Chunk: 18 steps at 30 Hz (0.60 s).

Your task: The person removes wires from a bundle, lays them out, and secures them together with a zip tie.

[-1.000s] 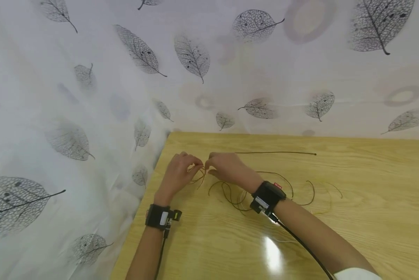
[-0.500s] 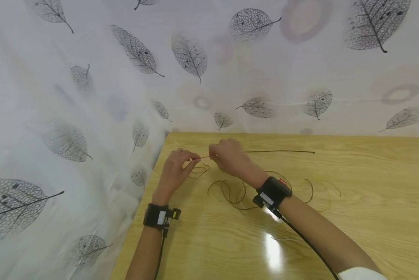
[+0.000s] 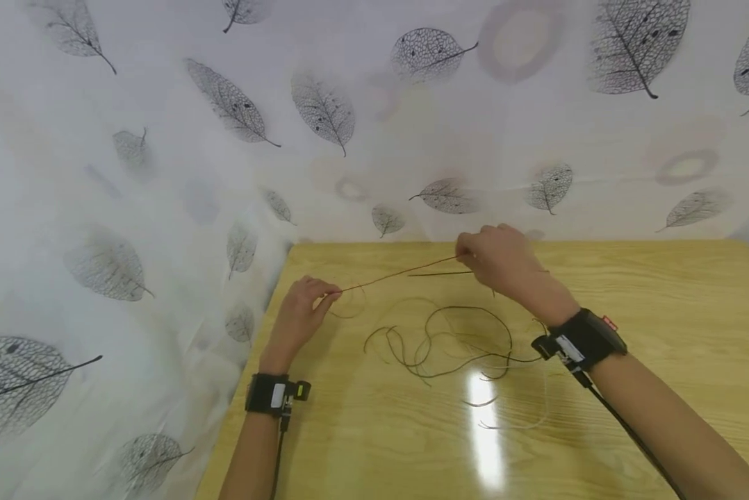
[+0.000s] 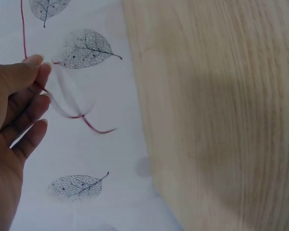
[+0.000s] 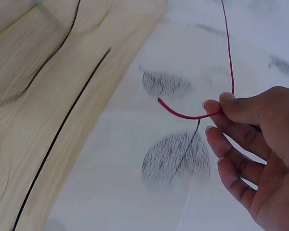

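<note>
A thin red cord (image 3: 406, 271) runs taut between the two hands, rising from left to right over the back of the table. My left hand (image 3: 301, 312) pinches it between thumb and index finger; in the left wrist view a loose curl of red cord (image 4: 97, 130) hangs past the fingers. My right hand (image 3: 502, 260) pinches the other part, higher and farther right. In the right wrist view a short red tail (image 5: 178, 114) sticks out from the right thumb and index finger. The other fingers of both hands are loosely bent.
Several dark and pale cords (image 3: 449, 347) lie tangled on the wooden table (image 3: 374, 430). A straight black cord (image 3: 440, 274) lies near the back edge, partly behind the right hand. A leaf-patterned cloth (image 3: 324, 173) hangs behind and to the left. Cables trail from both wrist cameras.
The right hand has moved right and up, away from the left hand, drawing the bunched red cord out into a long line. The left hand keeps its pinch. The view has shifted slightly.
</note>
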Available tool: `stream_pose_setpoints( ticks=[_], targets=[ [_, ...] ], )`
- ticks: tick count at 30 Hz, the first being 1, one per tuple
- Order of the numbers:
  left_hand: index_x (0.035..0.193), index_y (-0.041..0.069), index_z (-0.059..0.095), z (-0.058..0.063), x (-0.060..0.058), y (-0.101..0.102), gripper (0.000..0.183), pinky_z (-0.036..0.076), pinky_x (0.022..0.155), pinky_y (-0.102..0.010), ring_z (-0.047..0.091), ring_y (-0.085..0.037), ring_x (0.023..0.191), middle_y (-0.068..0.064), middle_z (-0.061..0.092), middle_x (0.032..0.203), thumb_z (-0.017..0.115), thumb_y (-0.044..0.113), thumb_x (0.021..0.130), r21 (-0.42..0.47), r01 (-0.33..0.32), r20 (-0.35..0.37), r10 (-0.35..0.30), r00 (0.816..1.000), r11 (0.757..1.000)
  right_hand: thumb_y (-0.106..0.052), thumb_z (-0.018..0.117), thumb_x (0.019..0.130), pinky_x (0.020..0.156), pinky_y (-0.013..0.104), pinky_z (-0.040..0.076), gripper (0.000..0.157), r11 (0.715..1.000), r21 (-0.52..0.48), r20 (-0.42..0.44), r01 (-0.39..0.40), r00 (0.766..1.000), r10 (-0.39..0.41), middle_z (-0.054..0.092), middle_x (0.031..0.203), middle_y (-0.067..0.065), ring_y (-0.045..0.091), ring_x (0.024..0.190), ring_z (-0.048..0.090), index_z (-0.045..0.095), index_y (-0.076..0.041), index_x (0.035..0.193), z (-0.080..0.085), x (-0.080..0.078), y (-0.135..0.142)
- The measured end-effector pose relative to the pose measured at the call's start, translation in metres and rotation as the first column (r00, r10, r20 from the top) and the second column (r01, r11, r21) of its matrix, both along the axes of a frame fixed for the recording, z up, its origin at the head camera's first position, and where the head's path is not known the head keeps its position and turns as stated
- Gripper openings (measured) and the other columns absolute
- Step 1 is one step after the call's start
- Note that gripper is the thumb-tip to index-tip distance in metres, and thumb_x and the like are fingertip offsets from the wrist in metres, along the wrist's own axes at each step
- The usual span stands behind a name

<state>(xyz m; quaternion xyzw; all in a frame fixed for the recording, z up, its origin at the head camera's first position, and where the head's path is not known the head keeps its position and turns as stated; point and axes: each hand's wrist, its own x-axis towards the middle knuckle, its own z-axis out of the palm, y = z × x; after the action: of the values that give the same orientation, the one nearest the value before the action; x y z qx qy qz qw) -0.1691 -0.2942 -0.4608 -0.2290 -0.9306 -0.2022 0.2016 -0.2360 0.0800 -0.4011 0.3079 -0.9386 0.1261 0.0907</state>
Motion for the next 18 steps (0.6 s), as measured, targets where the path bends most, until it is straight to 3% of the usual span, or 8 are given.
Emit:
stream_pose_setpoints(
  ticks=[6,12,18],
  targets=[
    [0.097,0.011,0.079,-0.002,-0.004,0.000,0.015,0.045,0.070,-0.038,0.056,-0.020,0.083,-0.002,0.075,0.088,0.077,0.012,0.082,0.027,0.022,-0.029,-0.021,0.999,0.999,-0.020,0.076,0.084,0.060,0.042,0.048,0.009,0.995,-0.067,-0.026,0.071,0.997,-0.073,0.070,0.078,0.004,0.024,0.066,0.060,0.073,-0.017,0.091,-0.009,0.010,0.053],
    [0.097,0.011,0.079,-0.007,-0.010,0.003,0.015,0.043,0.069,-0.038,0.054,-0.019,0.080,-0.001,0.075,0.088,0.077,0.013,0.083,-0.011,0.021,-0.026,-0.021,0.999,1.000,-0.017,0.076,0.083,0.049,0.040,0.049,0.010,0.988,-0.079,-0.009,0.132,0.991,-0.133,0.072,0.080,0.004,0.024,0.064,0.064,0.074,-0.017,0.093,-0.019,0.024,0.094],
    [0.095,0.013,0.080,-0.017,-0.007,0.001,0.013,0.040,0.063,-0.035,0.052,-0.018,0.075,-0.001,0.076,0.086,0.078,0.013,0.081,-0.018,0.005,-0.004,-0.005,1.000,1.000,-0.019,0.074,0.086,0.036,0.031,0.037,0.010,0.976,-0.037,0.048,0.216,0.976,-0.214,0.072,0.077,0.003,0.016,0.049,0.054,0.073,-0.018,0.095,-0.029,0.044,0.145]
  ],
)
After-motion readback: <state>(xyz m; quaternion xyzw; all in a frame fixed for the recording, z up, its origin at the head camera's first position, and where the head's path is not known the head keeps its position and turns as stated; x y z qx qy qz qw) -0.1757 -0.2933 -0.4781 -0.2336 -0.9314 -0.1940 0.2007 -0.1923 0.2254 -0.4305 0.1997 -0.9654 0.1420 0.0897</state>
